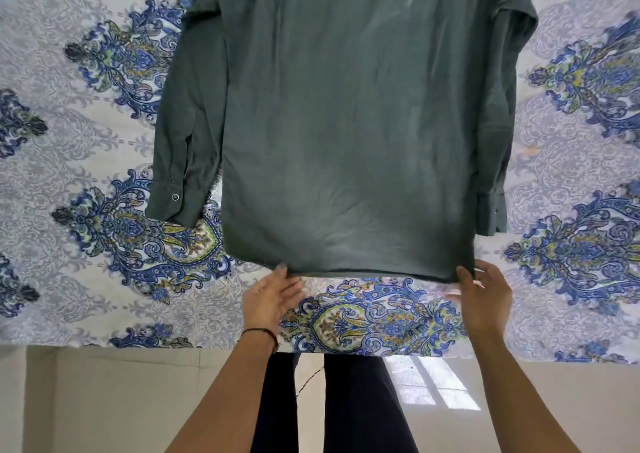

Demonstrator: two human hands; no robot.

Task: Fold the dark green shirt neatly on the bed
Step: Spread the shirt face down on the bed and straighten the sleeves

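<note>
Blue and grey paisley print covers the bed (pixel 69 141), which fills most of the view from side to side. On it lies the dark green shirt (pixel 346 123), spread flat with its plain back panel up and its hem towards me, near the bed's front edge. The top of the shirt runs out of view at the far side. One long sleeve (pixel 183 123) lies down the left of the body panel, and the other sleeve (pixel 502 123) lies down the right, partly tucked under the panel's edge.

Below the bed edge is pale floor (pixel 554 411), with a patch of window light (pixel 433 383) on it. My legs in dark trousers (pixel 360 407) stand against the bed.

Both arms reach to the hem. My left hand (pixel 272 296) has a relaxed, wide grip: the fingers are straight and their tips touch the hem near its left corner, holding nothing. My right hand (pixel 485 300) is at the hem's right corner, thumb against the cloth and fingers spread just past it. It is blurred, so I cannot tell whether that grip pinches the fabric.

A thin dark bracelet (pixel 263 333) circles my left wrist. A small button (pixel 175 197) sits on the left sleeve's cuff.
</note>
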